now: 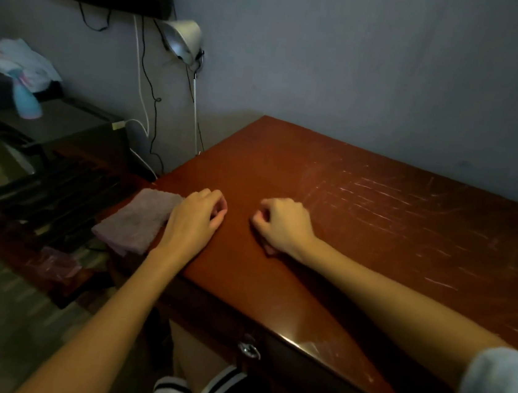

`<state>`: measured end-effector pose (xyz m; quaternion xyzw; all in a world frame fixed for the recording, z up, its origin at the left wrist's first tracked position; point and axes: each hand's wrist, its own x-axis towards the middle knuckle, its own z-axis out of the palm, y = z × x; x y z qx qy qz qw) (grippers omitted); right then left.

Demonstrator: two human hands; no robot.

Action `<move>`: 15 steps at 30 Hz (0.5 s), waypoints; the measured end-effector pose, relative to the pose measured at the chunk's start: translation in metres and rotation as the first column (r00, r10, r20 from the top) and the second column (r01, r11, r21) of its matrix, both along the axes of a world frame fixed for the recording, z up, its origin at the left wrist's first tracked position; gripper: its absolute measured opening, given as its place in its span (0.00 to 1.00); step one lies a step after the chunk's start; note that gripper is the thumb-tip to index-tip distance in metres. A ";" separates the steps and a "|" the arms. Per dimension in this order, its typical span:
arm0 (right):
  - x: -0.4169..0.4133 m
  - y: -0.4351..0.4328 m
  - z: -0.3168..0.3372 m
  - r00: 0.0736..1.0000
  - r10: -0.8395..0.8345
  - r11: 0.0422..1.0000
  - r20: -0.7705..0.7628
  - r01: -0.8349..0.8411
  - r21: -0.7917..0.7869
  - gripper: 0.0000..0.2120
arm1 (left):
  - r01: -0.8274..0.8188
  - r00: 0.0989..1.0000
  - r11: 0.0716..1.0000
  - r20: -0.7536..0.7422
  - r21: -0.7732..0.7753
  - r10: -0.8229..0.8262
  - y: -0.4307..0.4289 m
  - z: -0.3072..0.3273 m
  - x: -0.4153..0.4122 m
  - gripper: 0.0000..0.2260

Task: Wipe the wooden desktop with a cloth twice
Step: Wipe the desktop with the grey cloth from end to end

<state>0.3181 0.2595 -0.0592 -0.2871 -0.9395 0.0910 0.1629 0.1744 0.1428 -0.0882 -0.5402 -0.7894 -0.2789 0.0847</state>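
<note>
Cloth [138, 219] lay at the desk's [377, 226] corner, at 9 o'clock from your left hand [194, 218], seemingly overhanging the rim. That hand and your right hand [283, 228] rested loosely curled, holding nothing. A careless grab could have pushed it off.

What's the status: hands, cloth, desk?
Both idle: left hand, right hand on desk, fingers loosely curled, empty. Unheld cloth at desk's left edge, beside left hand. Nothing else on desk.
</note>
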 end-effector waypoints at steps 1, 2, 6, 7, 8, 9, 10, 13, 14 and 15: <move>-0.007 -0.017 -0.002 0.998 0.061 0.998 0.005 -0.061 0.013 0.09 | 0.003 1.000 1.000 0.002 -0.006 -0.003 0.000 0.000 0.000 0.01; -0.007 -0.035 -0.003 0.990 0.142 0.989 0.012 -0.143 0.024 0.08 | 0.011 1.000 1.000 0.005 -0.009 -0.011 0.000 0.000 -0.001 0.02; 0.032 -0.061 -0.005 0.917 0.395 0.918 0.046 -0.394 -0.036 0.10 | 0.024 1.000 1.000 0.001 -0.011 -0.024 -0.001 0.001 0.000 0.01; 0.044 -0.052 -0.005 0.925 0.377 0.926 0.047 -0.376 -0.042 0.10 | 0.023 1.000 1.000 -0.007 -0.010 -0.023 -0.001 0.002 0.000 0.01; 0.055 -0.039 -0.005 0.943 0.328 0.944 0.049 -0.327 -0.039 0.11 | 0.022 1.000 1.000 -0.015 -0.009 -0.022 0.000 0.002 0.001 0.01; 0.063 -0.022 -0.004 0.965 0.257 0.966 0.053 -0.255 -0.033 0.11 | 0.018 1.000 1.000 -0.020 -0.011 -0.019 0.000 0.003 0.002 0.01; 0.069 -0.002 -0.004 0.984 0.169 0.985 0.060 -0.167 -0.029 0.12 | 0.015 1.000 1.000 -0.021 -0.013 -0.016 0.000 0.003 0.003 0.02; 0.067 0.056 0.001 0.996 -0.053 0.996 0.068 0.058 -0.064 0.11 | 0.004 1.000 1.000 -0.017 -0.022 -0.005 0.000 0.004 0.004 0.02; 0.058 0.069 0.002 0.993 -0.095 0.993 0.068 0.099 -0.059 0.12 | 0.003 1.000 1.000 -0.015 -0.022 -0.003 0.000 0.005 0.005 0.02; 0.045 0.078 0.004 0.990 -0.123 0.991 0.067 0.125 -0.037 0.12 | 0.002 1.000 1.000 -0.013 -0.021 -0.002 -0.001 0.006 0.005 0.02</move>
